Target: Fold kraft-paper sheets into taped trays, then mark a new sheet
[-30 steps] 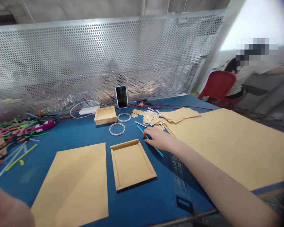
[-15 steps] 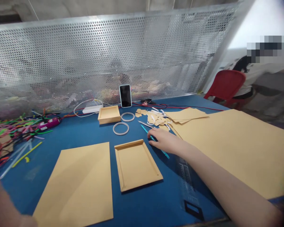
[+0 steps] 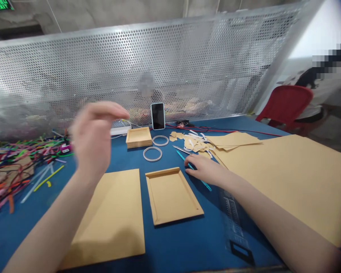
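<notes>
My left hand (image 3: 93, 140) is raised above the sheet of brown card (image 3: 116, 212), bent at the wrist with its fingers toward the right. Motion blurs it and its inner side is hidden; I see nothing held in it. My right hand (image 3: 204, 168) rests low on the table, its thumb and fingers curled around a teal pen (image 3: 207, 185) that lies slantwise. Just beyond it is a slim silvery craft knife or pen (image 3: 180, 149). Between my hands lies a shallow card tray (image 3: 174, 197) with folded-up edges. A clear ruler (image 3: 234, 220) lies under my right forearm.
Stacked card trays (image 3: 138, 137), two tape rolls (image 3: 152, 154) and a propped phone (image 3: 158, 116) stand toward the perforated metal screen (image 3: 102, 68). Paper scraps (image 3: 194, 142) and large card sheets (image 3: 287, 178) lie right, colourful strips (image 3: 42, 148) left. A person sits beyond on a red chair (image 3: 290, 106).
My left hand has come up from the lower left corner to above the left card sheet. My right hand stays at the teal pen. The view has shifted slightly left.
</notes>
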Available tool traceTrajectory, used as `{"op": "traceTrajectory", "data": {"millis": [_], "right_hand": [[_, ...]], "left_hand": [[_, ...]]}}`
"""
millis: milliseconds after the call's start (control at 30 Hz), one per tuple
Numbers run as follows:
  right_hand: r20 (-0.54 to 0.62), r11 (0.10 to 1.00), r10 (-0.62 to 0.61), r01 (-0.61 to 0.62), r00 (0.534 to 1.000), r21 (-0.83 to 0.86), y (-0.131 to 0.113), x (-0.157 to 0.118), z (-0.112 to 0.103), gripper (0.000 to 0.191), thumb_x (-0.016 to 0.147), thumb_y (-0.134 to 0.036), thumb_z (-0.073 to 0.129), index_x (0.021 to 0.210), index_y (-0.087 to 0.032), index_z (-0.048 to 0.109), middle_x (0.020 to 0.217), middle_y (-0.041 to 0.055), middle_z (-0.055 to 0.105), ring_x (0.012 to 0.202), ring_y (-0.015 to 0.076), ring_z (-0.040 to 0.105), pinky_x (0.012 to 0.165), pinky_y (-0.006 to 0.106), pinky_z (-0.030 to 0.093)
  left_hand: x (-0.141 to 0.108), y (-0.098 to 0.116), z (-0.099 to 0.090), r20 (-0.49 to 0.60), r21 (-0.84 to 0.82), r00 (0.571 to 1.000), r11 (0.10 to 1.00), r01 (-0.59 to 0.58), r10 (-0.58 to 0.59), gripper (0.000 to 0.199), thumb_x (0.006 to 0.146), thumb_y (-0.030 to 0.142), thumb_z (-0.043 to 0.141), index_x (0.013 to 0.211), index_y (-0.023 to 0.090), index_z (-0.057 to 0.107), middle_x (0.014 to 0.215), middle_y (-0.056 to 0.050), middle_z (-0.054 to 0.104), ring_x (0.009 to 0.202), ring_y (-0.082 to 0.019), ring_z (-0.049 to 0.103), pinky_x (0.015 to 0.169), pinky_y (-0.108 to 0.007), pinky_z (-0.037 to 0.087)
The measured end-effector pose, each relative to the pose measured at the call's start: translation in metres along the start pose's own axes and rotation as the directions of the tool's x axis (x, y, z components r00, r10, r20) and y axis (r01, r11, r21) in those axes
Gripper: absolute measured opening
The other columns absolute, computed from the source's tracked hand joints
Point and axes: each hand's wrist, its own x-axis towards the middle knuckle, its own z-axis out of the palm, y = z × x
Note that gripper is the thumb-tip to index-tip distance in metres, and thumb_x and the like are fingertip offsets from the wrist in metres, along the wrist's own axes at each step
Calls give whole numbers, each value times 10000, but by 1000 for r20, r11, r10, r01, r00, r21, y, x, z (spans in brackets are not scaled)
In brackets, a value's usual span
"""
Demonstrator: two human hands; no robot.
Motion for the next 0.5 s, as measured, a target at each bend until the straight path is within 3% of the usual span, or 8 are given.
{"op": "traceTrajectory", "data": {"millis": [33,67,167,233,333,433,500], "right_hand": [[-1,1000,2,-2,1000,-3,-1,0,0,161,841,-224,530,950,-164,632,1020,117,646,988,270,585,858,360,441],[-4,1000,6,-6,1000,-4,-2,0,0,165,841,-226,530,953,-163,634,1025,119,648,998,272,585,865,363,438],[-23,1000,28,-28,999,10,-3,-1,1,191,843,-237,532,988,-172,638,1053,118,650,1032,269,584,882,360,431],[-42,999,42,-41,998,28,-3,0,2,199,843,-248,535,1000,-182,637,1063,111,651,1039,262,584,883,355,430],[-70,998,41,-37,997,53,-1,2,7,192,840,-259,537,986,-186,639,1058,102,652,1037,257,583,889,360,429],[-108,996,31,-22,994,86,3,6,14,180,831,-258,539,958,-186,644,1043,101,654,1026,259,586,894,380,437],[-169,991,11,11,986,131,4,9,19,165,823,-254,546,935,-185,644,1039,102,654,1020,260,592,896,391,449]], "left_hand": [[-5,-14,3,287,151,957,988,-13,-31,209,883,161,442,948,208,635,972,-16,655,947,-152,601,869,-318,486],[-12,-28,7,439,207,894,978,-6,-88,189,867,160,487,958,198,649,963,-23,671,900,-153,620,834,-305,499],[-41,-72,18,675,301,708,954,-11,-205,265,811,124,573,1047,195,669,1047,-43,683,937,-177,647,845,-300,507],[-60,-94,22,733,379,621,925,-36,-276,294,757,87,619,1029,178,684,1141,-77,661,1032,-228,627,914,-347,478],[-79,-114,24,757,470,541,881,-61,-366,188,808,78,599,951,156,692,1141,-93,658,1065,-243,615,962,-380,442],[-85,-123,27,746,526,510,848,-57,-428,112,905,153,571,963,147,666,1111,-77,654,1078,-223,598,979,-421,427],[-84,-123,30,717,561,518,827,-33,-466,138,924,247,591,985,135,642,1078,-67,645,1046,-217,602,950,-451,445]]}}
